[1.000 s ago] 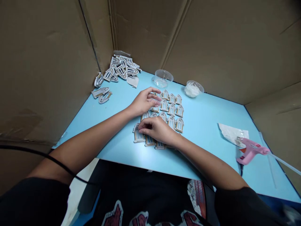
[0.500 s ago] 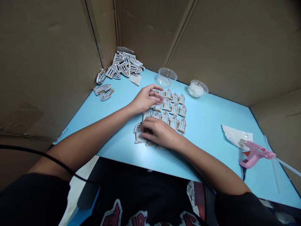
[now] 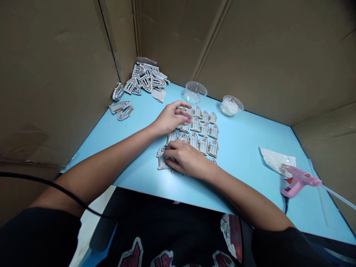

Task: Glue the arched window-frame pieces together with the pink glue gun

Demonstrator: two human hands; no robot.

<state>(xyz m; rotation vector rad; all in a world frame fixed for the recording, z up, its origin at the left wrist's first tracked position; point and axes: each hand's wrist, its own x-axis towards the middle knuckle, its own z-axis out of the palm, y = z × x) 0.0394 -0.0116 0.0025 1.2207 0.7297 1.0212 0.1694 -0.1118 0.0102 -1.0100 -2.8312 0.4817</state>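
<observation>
Light-blue tabletop (image 3: 258, 129) is stretching between cardboard walls (image 3: 264, 55), with arched window pieces (image 3: 204, 129) lying in rows at its middle. Compared with 1 s ago, the right hand (image 3: 183, 157) is covering more of the front row, suggesting attention there. Its fingers are curling over the front-left window piece (image 3: 160, 160); whether they are gripping, I cannot tell. Fingers apart, the left hand (image 3: 172, 118) is arching over back-left pieces. Beyond, 1 clear plastic tub (image 3: 241, 105) is holding white strips (image 3: 229, 107); another clear tub (image 3: 205, 92) is showing contents too faint to name.
</observation>
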